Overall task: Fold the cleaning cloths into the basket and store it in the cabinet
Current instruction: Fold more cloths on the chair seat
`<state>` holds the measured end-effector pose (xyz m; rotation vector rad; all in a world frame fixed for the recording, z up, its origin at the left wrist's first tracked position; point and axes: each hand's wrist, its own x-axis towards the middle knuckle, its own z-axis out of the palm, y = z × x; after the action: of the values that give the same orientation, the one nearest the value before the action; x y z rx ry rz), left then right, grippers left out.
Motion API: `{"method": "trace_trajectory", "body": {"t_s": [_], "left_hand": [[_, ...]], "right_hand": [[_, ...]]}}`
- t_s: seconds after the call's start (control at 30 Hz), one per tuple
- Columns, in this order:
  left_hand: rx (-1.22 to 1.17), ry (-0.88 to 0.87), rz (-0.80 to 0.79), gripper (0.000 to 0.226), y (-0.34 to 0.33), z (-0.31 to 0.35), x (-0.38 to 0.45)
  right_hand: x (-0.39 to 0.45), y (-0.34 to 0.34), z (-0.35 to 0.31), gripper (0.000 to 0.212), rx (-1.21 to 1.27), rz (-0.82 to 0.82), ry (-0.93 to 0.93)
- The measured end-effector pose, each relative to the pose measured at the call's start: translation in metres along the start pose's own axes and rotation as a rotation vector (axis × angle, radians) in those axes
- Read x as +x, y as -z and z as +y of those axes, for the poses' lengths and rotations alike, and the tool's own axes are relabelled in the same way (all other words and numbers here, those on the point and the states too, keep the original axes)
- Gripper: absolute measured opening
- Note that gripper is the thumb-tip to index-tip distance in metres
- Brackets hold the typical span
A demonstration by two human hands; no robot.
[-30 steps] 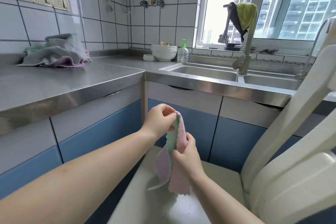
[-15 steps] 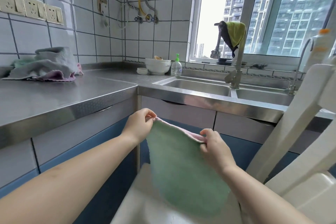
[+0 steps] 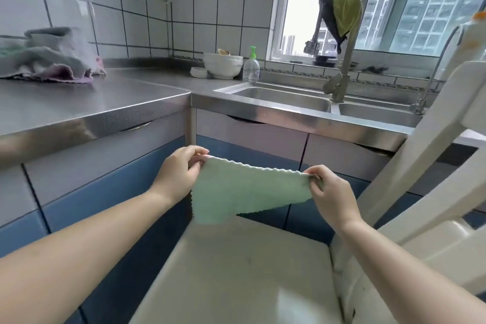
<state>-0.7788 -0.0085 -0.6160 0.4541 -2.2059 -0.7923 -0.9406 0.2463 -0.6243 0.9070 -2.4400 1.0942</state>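
Green cloth (image 3: 249,189) stretched between both hands, above white chair seat (image 3: 244,271). Left hand (image 3: 181,173) fingers (image 3: 198,152) pinched shut on top left corner; right hand (image 3: 331,192) fingers (image 3: 313,175) pinched on top right corner. Cloth's far face hidden. Cloth pile (image 3: 50,60) on bench (image 3: 92,102), cut off at frame edge. Soap bottle (image 3: 251,67) label unreadable.

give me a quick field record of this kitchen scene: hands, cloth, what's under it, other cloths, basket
left hand: pinches one top corner of the pale green scalloped-edge cleaning cloth
right hand: pinches the other top corner
cloth state: spread flat, hanging in the air
below cloth: cream plastic chair seat
other cloths: grey and pink heap on the steel counter
basket: not in view
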Motion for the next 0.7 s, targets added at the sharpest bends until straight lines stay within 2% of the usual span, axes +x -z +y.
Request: {"method": "trace_trajectory", "body": {"t_s": [0.23, 0.4, 0.7], "left_hand": [[0.020, 0.154, -0.271, 0.019, -0.025, -0.057, -0.130], [0.049, 0.350, -0.402, 0.036, -0.033, -0.069, -0.214], [0.086, 0.327, -0.407, 0.039, -0.021, -0.066, -0.274]], "right_hand": [[-0.124, -0.020, 0.051, 0.008, 0.099, -0.253, -0.216], [-0.205, -0.036, 0.071, 0.015, 0.061, -0.366, -0.381], [-0.263, -0.030, 0.066, 0.009, -0.050, -0.495, -0.365]]}}
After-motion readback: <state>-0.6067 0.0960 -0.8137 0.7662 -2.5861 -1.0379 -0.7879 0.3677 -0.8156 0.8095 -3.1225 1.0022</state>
